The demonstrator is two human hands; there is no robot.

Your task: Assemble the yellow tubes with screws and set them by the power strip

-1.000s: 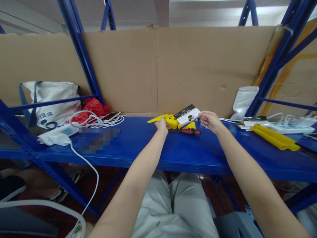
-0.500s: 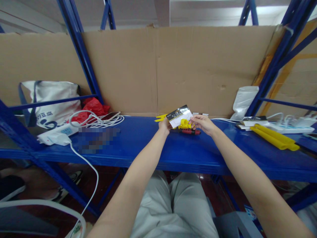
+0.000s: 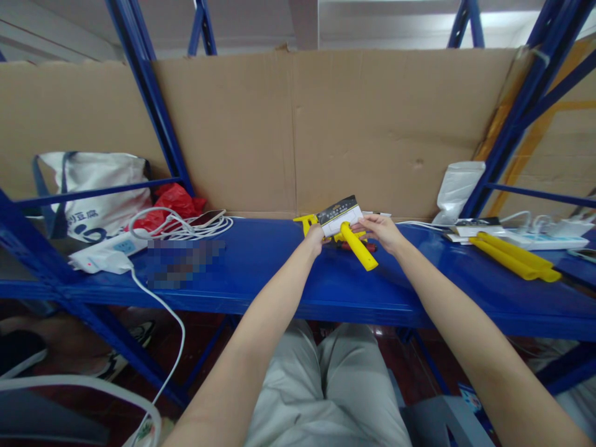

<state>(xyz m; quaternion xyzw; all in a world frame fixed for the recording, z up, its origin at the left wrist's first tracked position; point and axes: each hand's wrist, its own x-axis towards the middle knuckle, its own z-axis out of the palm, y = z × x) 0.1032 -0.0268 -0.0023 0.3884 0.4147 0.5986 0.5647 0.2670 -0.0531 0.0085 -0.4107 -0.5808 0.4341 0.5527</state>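
Note:
Above the blue shelf I hold a black-and-white packaging card [image 3: 339, 214] between both hands. My left hand [image 3: 315, 239] is closed on its lower left corner. My right hand [image 3: 378, 228] pinches its right edge. From the front of the card a yellow tube-shaped handle [image 3: 359, 249] points down toward me; whether it is fixed to the card I cannot tell. A yellow plastic piece [image 3: 306, 221] shows beyond my left hand. Under the card lies a dark red and black tool handle [image 3: 371, 247], partly hidden.
To the right lie two yellow tubes [image 3: 514, 257] beside a white power strip [image 3: 547, 241]. A white pouch [image 3: 459, 192] leans by the blue post. Left are a cloth bag [image 3: 102, 189], a red plastic bag [image 3: 174, 202], coiled white cables [image 3: 205, 228] and another power strip [image 3: 112, 245].
The card has turned slightly, and its yellow handle now swings out long toward me where before only its short end showed. More of the yellow piece at the left is visible.

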